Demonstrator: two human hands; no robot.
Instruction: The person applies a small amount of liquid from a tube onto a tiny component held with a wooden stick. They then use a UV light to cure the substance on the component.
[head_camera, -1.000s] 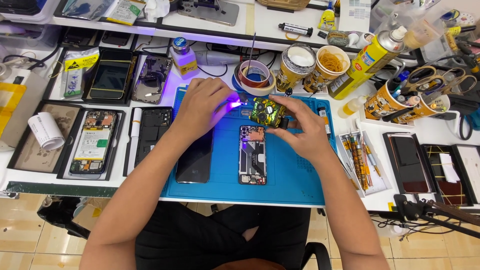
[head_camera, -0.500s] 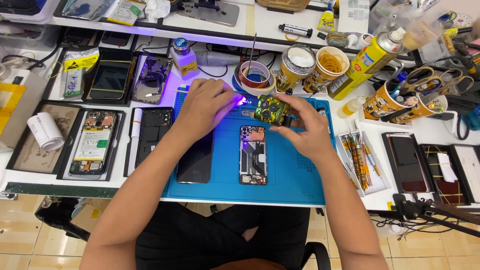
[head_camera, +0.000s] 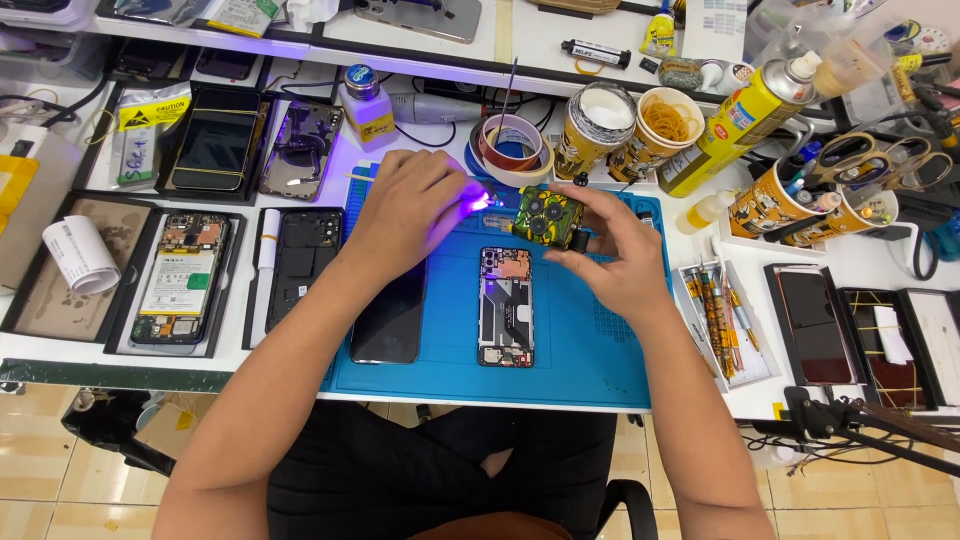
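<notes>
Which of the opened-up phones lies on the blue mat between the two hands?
The narrow opened phone in the middle of the blue mat, its insides showing. The other opened phones lie in black trays off to the left.

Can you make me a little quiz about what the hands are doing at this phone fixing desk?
1. True or false: the left hand holds a small violet light.
2. What does the right hand hold? A) scissors B) a green and yellow camera part C) a tape roll
3. Fill in: the opened phone lies on a ____ mat.

Key: 1 true; 2 B; 3 blue.
</notes>
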